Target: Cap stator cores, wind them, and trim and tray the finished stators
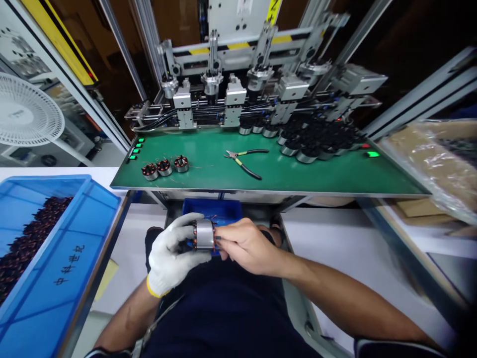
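My left hand [171, 248], in a white knit glove with a yellow cuff, grips a motor stator [204, 234] by its left side. The stator has a silver steel ring with copper windings at its ends, and I hold it on its side above my lap. My bare right hand [246, 243] has its fingers closed at the stator's right end, on the winding edge; whether they pinch a wire there is hidden. Beyond, wire cutters [244, 160] with black and yellow handles lie spread on the green bench top [208, 181]. Three wound stators [164, 168] stand to their left.
Black-topped stators [316, 136] crowd the bench's right side. Behind rises a machine with clamps and cylinders [234, 94]. A blue crate [89, 238] of wound parts is at left, a blue bin [227, 209] below the bench, a cardboard box [421, 164] right, a white fan [30, 112] far left.
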A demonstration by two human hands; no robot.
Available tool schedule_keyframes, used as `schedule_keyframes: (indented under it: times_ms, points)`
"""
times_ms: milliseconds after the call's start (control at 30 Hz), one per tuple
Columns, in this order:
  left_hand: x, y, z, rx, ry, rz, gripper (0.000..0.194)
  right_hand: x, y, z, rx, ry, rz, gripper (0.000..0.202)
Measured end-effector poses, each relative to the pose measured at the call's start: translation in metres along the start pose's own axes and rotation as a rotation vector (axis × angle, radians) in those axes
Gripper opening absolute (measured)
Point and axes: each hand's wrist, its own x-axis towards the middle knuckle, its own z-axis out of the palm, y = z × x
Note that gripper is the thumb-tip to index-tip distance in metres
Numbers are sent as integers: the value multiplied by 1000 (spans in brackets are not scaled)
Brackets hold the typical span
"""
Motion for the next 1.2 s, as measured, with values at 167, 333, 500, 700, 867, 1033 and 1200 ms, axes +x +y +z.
schedule_keyframes:
  times_ms: [167, 333, 500, 700, 867, 1033, 1200]
  points:
    - [1, 4, 7, 36, 28, -108, 33, -5, 1, -7, -205, -161, -58, 33]
    - [2, 6, 10, 16, 7, -191, 28, -2, -11, -30, -136, -360, 70, 29]
    - [2, 5, 10, 3, 2, -195, 29, 3, -9, -34, 182, -395, 207, 37]
    - [-1, 4, 6, -9, -4, -214, 28, 4, -4, -37, 338, -530, 345, 39]
    - [-1, 3, 4, 17, -31, -216, 26, 1, -1, -34, 371, -482, 346, 40]
    - [0, 0, -1, 19, -32, -175, 30, 0, -2, -15, 567, -134, 637, 35]
    - [-2, -5, -9, 84, -76, -19, 32, 6, -9, 1, 437, 8, 621, 23]
